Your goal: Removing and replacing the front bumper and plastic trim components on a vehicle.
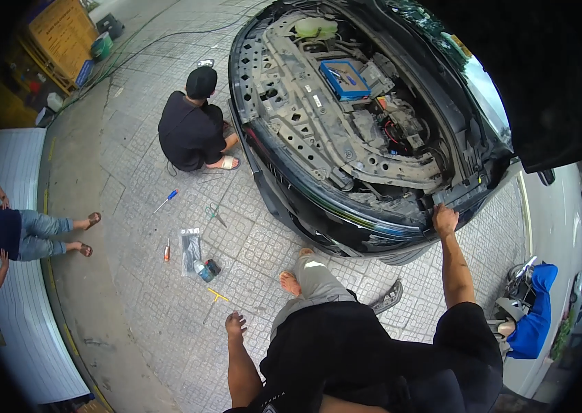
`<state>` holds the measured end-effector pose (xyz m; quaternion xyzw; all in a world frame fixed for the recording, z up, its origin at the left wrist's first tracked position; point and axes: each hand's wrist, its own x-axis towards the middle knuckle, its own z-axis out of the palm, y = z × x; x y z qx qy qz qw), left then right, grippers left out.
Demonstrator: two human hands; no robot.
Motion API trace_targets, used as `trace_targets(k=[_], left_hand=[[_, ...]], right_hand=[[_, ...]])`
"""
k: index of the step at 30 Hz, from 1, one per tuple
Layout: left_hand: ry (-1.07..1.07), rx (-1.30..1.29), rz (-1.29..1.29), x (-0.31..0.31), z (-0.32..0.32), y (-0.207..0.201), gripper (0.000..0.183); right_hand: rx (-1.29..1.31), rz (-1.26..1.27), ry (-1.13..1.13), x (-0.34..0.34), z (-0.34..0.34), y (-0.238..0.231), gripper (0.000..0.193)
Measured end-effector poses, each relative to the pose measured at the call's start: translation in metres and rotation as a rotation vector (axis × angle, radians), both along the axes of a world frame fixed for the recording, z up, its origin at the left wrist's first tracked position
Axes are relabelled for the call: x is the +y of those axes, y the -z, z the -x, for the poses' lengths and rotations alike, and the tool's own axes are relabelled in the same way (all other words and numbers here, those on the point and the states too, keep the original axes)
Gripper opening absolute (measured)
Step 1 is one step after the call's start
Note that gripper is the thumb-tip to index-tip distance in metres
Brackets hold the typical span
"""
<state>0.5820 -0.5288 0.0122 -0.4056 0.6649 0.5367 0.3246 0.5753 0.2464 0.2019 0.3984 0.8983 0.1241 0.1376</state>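
Note:
My right hand [445, 219] is on the front corner of a dark car [346, 227], its fingers curled over the fender edge [466, 195] beside the engine bay. My left hand [236, 323] hangs low over the paving with its fingers loosely bent and apart, holding nothing. Nearest to it on the ground is a yellow T-handle tool [218, 296]. Beyond that lie a blue-black cordless drill [206, 270] and a clear plastic bag [190, 248] with something dark in it. The hood is up, and a blue tray [345, 80] with small tools sits over the engine.
A person in black [191, 131] squats by the bumper. Another person [19, 230] stands far left. Two screwdrivers [165, 199] and scissors [216, 215] lie on the paving. A lamp-like part [389, 297] rests near my leg. A motorbike with a blue cover [535, 316] stands at right.

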Motion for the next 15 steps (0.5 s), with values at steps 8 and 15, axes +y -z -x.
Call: trace_targets(k=[8, 15], left_hand=[[0.086, -0.144, -0.030, 0.006, 0.051, 0.000, 0.064], [0.220, -0.264, 0.012, -0.039, 0.150, 0.020, 0.062]], right_hand=[[0.249, -0.156, -0.182, -0.001, -0.011, -0.010, 0.026], [0.207, -0.174, 0.074, -0.013, 0.024, 0.000, 0.032]])
